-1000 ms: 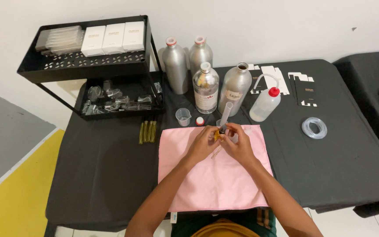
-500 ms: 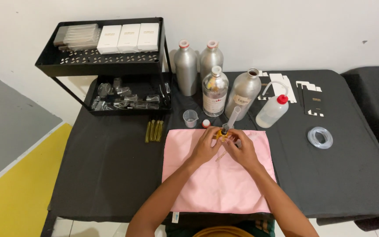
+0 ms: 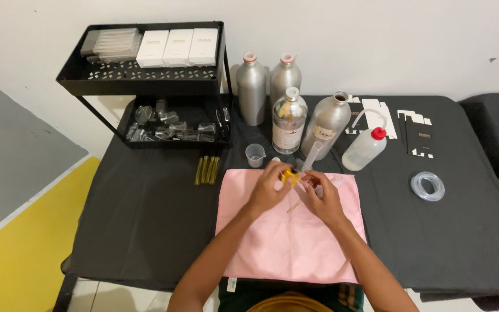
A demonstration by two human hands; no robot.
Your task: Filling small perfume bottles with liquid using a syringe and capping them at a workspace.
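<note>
Both my hands meet over the far edge of a pink cloth (image 3: 290, 242) on the black table. My left hand (image 3: 268, 188) pinches a small yellow object (image 3: 289, 175). My right hand (image 3: 320, 196) holds a clear plastic syringe (image 3: 312, 155) that slants up and away from the yellow object. A thin stick-like piece (image 3: 293, 205) lies on the cloth just below the hands. What the fingers do at the syringe tip is hidden.
Behind the hands stand several aluminium bottles (image 3: 250, 86), a clear glass bottle (image 3: 289, 120), a small measuring cup (image 3: 254, 155) and a red-capped squeeze bottle (image 3: 365, 148). A black two-tier rack (image 3: 145, 81) with white boxes sits far left. Amber vials (image 3: 206, 170), coiled tubing (image 3: 427, 185), flat cartons (image 3: 418, 134).
The view has shifted a little, so the table sits further right and lower. My hands stay together at the cloth's far edge with the yellow object and syringe.
</note>
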